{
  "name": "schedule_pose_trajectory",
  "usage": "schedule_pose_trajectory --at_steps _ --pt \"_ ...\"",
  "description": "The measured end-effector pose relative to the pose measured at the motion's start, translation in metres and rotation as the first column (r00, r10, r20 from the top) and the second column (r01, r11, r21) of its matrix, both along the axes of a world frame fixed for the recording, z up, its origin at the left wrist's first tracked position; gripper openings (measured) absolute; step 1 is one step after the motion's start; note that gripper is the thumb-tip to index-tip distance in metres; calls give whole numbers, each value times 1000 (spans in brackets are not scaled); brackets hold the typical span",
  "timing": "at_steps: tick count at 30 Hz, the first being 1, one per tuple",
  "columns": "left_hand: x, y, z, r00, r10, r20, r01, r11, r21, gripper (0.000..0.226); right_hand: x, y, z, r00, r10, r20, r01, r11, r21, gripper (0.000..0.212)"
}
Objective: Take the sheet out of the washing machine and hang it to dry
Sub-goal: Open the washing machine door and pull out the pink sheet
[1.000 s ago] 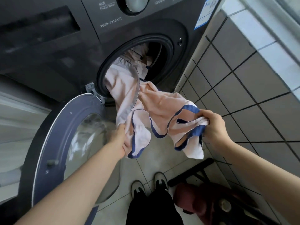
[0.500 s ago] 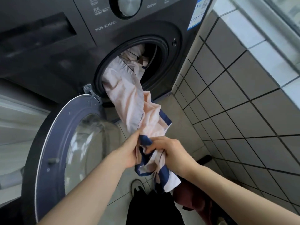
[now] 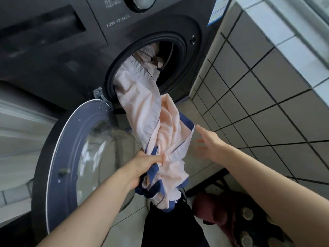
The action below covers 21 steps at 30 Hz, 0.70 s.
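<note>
Sheet (image 3: 142, 111), pale pink with a dark blue border, hangs half out of the washing machine (image 3: 71, 56): its upper part is still inside the round drum opening (image 3: 165, 56), and the rest spills over the lower rim of that opening and drops in a twisted bundle toward the floor. Its lowest folds dangle in front of the person's dark trousers (image 3: 170, 225). The left hand (image 3: 144, 166) grips the bunched cloth low down, fingers curled tight around the pink fabric and its blue edge. The right hand (image 3: 208, 141) is free of the cloth, just to the right of it, fingers stretched out and spread, holding nothing; its fingertips are blurred. The machine's door (image 3: 74, 154) stands swung open to the left, its grey ring and glass bowl facing up beside the left forearm. Above the opening sit the control dial (image 3: 142, 2) and printed lettering on the dark front panel. A grey tiled wall (image 3: 267, 104) runs along the right side. On the pale floor tiles near the person's feet lies a dark red bundle (image 3: 219, 211) that I cannot identify.
</note>
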State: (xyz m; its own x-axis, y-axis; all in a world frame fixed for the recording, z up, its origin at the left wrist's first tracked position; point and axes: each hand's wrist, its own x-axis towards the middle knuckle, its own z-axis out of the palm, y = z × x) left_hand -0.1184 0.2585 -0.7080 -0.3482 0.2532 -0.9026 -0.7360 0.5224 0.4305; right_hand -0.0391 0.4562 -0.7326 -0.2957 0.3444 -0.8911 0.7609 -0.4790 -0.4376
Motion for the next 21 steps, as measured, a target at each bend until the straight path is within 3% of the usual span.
schedule_pose_trajectory --at_steps 4,6,9,12,15,17,19,21 --pt "7 -6 1 993 -115 -32 116 993 14 46 -27 -2 -17 994 -99 -47 76 929 -361 72" --pt "9 -9 -3 976 -202 -78 203 979 4 69 -38 -8 -16 994 -49 -97 3 905 -426 82" --pt "11 -8 -5 899 -385 -207 382 923 -57 74 -55 -23 1 961 40 -274 -165 877 -452 78" --pt "12 -2 -5 683 -639 -355 591 768 -246 63 -70 -41 5 937 86 -338 -233 876 -423 70" --pt "22 7 8 219 -895 -390 644 432 -631 39 -84 -64 2 942 196 -273 -261 938 -226 87" --pt "28 13 10 10 -926 -376 580 312 -752 31 -88 -76 0 928 313 -204 -324 946 -26 108" --pt "33 14 10 -47 -924 -381 586 283 -759 31 -86 -79 -3 921 347 -175 -335 937 97 99" --pt "34 8 11 18 -896 -445 616 360 -701 44 -82 -75 -4 914 354 -198 -327 932 160 72"
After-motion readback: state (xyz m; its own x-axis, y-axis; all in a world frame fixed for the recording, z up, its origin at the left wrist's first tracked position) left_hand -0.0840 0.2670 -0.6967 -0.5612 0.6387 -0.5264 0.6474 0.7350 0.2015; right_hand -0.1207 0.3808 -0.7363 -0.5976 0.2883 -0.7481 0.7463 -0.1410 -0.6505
